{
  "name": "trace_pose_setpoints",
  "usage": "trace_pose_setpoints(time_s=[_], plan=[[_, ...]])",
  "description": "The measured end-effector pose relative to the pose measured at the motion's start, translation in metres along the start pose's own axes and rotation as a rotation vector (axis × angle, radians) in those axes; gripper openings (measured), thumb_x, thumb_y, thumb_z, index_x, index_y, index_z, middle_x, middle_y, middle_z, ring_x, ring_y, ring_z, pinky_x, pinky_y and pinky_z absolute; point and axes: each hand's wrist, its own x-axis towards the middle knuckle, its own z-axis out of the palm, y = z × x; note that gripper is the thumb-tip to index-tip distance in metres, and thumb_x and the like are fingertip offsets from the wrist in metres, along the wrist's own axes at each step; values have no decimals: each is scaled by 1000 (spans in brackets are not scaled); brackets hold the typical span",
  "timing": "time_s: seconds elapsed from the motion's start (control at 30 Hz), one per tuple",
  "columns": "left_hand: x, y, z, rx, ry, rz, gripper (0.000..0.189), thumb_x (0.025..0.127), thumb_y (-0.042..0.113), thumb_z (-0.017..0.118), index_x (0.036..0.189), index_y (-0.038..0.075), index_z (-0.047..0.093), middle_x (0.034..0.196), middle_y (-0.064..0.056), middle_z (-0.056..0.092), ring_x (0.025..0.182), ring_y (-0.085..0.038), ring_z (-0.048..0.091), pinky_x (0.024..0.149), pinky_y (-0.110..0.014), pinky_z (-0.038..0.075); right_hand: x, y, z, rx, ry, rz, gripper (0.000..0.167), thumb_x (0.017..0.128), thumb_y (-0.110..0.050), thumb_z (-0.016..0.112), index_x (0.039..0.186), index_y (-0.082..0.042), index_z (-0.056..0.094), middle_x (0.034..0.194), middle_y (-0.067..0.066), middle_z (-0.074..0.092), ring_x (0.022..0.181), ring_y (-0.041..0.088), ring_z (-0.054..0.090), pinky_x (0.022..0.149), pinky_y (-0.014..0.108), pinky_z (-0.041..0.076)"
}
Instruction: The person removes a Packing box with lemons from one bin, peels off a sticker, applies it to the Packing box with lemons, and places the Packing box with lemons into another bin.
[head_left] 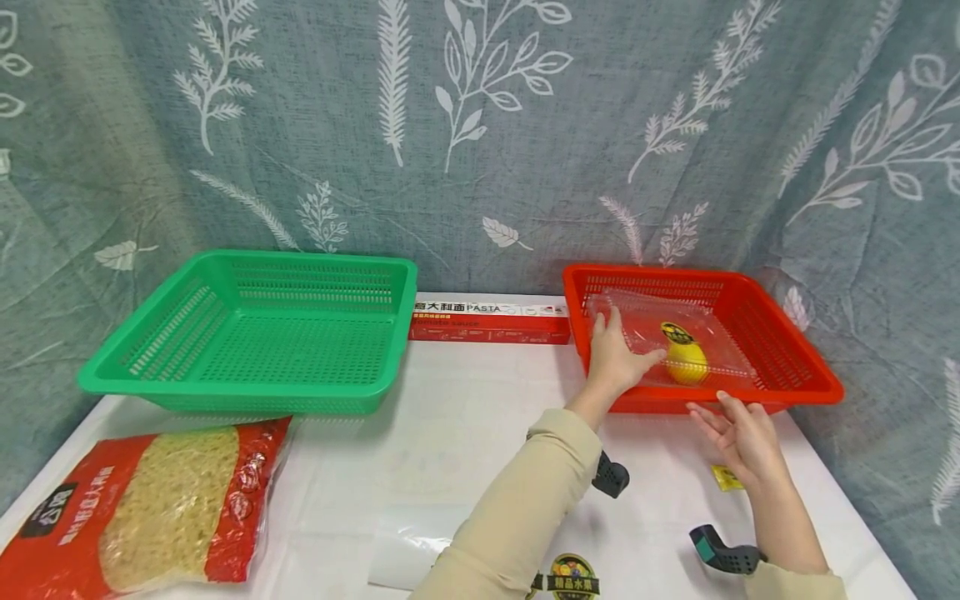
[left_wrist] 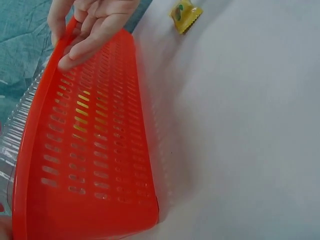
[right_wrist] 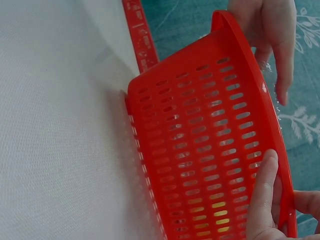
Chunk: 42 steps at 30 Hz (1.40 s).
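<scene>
A red basket (head_left: 787, 397) stands at the right back of the table. Inside it lies a clear plastic container (head_left: 720, 329) bearing a round black-and-gold label (head_left: 677, 333); a yellow fruit (head_left: 686, 365) shows through the plastic. My left hand (head_left: 618, 354) reaches over the basket's left front, its fingers spread over the container's left end and its thumb pointing toward the fruit. At the front rim, my right hand (head_left: 742, 433) pinches the edge, thumb on the inner side and fingers (right_wrist: 264, 187) against the slotted outer wall.
A green basket (head_left: 247, 389) stands at the left, with a red bag of pasta (head_left: 168, 508) before it. A red-and-white pasta box (head_left: 491, 325) lies between the baskets. A small yellow packet (head_left: 726, 477) and fruit stickers (head_left: 572, 577) lie nearer; a curtain (head_left: 337, 125) hangs behind.
</scene>
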Motion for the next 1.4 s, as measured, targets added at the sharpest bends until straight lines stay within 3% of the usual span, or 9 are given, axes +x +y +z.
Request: trace_pose_setpoints(time_s=[0.17,0.5,0.8,1.0,1.27,1.4], plan=[[1,0,0,51,-54,-6,100,68,37,79,145,8,22,149,-12,21,135,-26,22,106,-34,28,0,0,0,0,8,2,82,89,-25,58,139,-24,-8,119,-2,35,86,14,66,85,31,47],[4,5,0,193,-102,-71,92,73,32,76,143,3,25,146,-17,25,132,-34,26,105,-34,29,1,0,1,25,0,-2,85,88,-25,61,139,-23,-8,118,0,35,83,15,66,84,31,48],[7,9,4,360,-88,-52,81,79,32,71,141,2,29,142,-21,32,129,-32,33,106,-31,27,0,0,2,29,9,-13,63,87,-25,62,126,-27,13,119,0,37,85,15,66,81,30,50],[6,8,3,302,-87,-54,73,79,16,68,142,6,31,144,-21,27,130,-34,31,103,-27,32,0,0,1,13,26,-12,64,86,-27,62,126,-26,12,118,0,37,83,15,66,82,30,49],[4,3,1,218,-70,13,75,74,5,69,141,11,34,144,-22,27,126,-42,34,96,-31,40,0,0,1,32,30,-16,62,85,-26,64,125,-26,16,118,-1,37,82,15,66,84,32,47],[3,0,-1,175,-51,60,71,75,3,67,140,9,36,143,-22,30,126,-42,33,101,-35,35,-1,0,1,103,15,19,54,85,-24,64,121,-26,23,119,0,38,82,17,66,82,30,49]])
